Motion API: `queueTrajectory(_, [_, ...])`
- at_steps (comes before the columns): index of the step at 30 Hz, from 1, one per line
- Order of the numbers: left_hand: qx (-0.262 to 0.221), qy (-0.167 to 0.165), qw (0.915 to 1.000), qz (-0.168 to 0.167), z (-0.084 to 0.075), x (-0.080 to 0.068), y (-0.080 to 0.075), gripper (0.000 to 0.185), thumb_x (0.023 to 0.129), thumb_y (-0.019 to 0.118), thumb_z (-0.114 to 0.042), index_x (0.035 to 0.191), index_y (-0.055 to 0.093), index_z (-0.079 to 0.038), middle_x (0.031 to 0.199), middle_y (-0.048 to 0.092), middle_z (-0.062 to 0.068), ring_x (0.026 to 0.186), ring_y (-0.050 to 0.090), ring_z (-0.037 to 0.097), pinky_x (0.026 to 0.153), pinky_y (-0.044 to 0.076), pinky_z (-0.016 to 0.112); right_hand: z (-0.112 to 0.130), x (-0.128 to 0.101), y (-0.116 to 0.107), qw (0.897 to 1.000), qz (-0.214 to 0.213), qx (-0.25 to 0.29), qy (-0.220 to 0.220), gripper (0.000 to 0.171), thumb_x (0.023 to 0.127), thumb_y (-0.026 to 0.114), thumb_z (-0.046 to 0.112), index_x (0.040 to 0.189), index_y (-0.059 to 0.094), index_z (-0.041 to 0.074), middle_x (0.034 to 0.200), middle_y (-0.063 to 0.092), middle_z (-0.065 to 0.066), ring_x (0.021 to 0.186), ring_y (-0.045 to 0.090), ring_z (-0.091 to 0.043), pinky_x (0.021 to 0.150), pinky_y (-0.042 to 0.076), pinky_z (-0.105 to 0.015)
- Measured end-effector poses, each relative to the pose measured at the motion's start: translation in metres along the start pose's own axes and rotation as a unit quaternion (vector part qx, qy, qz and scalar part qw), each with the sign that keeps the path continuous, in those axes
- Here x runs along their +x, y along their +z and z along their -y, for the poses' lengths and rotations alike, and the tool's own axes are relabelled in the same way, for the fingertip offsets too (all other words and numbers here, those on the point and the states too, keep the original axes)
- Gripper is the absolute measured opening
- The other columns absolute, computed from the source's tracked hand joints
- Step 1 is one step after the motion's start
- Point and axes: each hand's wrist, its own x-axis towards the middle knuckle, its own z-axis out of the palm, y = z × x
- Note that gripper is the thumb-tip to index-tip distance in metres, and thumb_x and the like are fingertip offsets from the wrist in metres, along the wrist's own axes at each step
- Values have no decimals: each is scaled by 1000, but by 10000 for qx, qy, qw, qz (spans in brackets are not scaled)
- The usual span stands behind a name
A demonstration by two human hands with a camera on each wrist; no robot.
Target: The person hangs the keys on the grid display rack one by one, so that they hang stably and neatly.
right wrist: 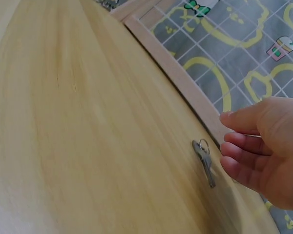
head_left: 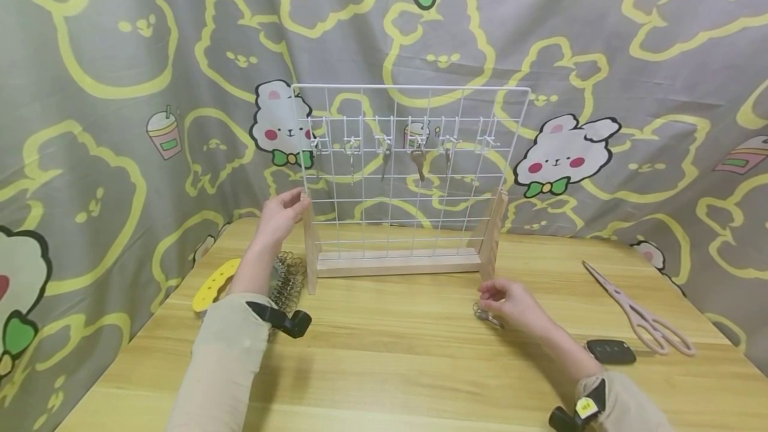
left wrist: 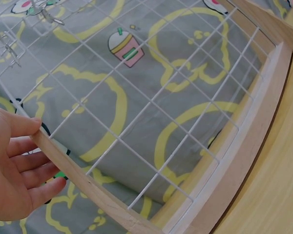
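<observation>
A white wire grid rack [head_left: 402, 200] stands upright in a wooden base, and several keys [head_left: 419, 164] hang from its hooks. My left hand [head_left: 281, 215] pinches the upper end of the left wooden post [left wrist: 88, 183], its thumb on the near side and the other fingers behind. Low by the foot of the right post, my right hand [head_left: 517, 305] has loosely bent fingers with nothing between them. Just beside those fingertips, a key [right wrist: 203, 163] with a small split ring lies flat on the table.
Pink scissors [head_left: 639, 315] and a black car key fob [head_left: 611, 351] lie to the right. At left, partly behind my left forearm, are a yellow piece with holes [head_left: 215, 287] and a heap of metal rings [head_left: 290, 280]. A patterned grey curtain [head_left: 354, 25] hangs behind the table.
</observation>
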Motion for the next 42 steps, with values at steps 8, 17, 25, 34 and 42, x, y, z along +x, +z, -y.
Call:
queueTrajectory(8, [-45,2,10000,1,0,0,1,52,96,50,-17,143,32,-1,144,35,18,131,34,27,106,35,37,-10,3,4,9991,391,133,-25,28,79,72,8,99,62,-8,85,64,-5,78,59,-17,66,51,-21])
queueTrajectory(17, [5,-1,10000,27,-1,-1,1,53,96,50,-17,143,31,-1,144,35,17,131,34,27,106,35,38,-15,8,4,9951,842,-443,-264,14,79,70,7,90,65,0,80,59,0,73,52,-13,61,47,-21])
queueTrajectory(25, [77,8,10000,16,0,1,0,53,96,50,-18,143,32,-2,144,36,16,131,35,27,106,35,39,-8,15,-3,9870,1479,-508,-356,10,80,69,7,83,61,1,75,55,1,69,48,-11,60,44,-22])
queueTrajectory(34, [-32,-25,10000,-34,0,3,0,51,96,50,-16,142,33,-1,144,35,17,130,36,27,105,37,36,-8,22,-6,9791,1867,-603,-533,9,81,68,7,83,60,3,76,53,2,70,47,-11,61,43,-23])
queueTrajectory(42, [-23,-53,10000,3,0,2,1,51,96,50,-16,142,33,-2,144,35,17,130,36,27,105,36,36,-5,23,-8,9749,2111,-613,-345,16,75,73,8,79,57,5,73,52,2,67,47,-13,57,42,-23])
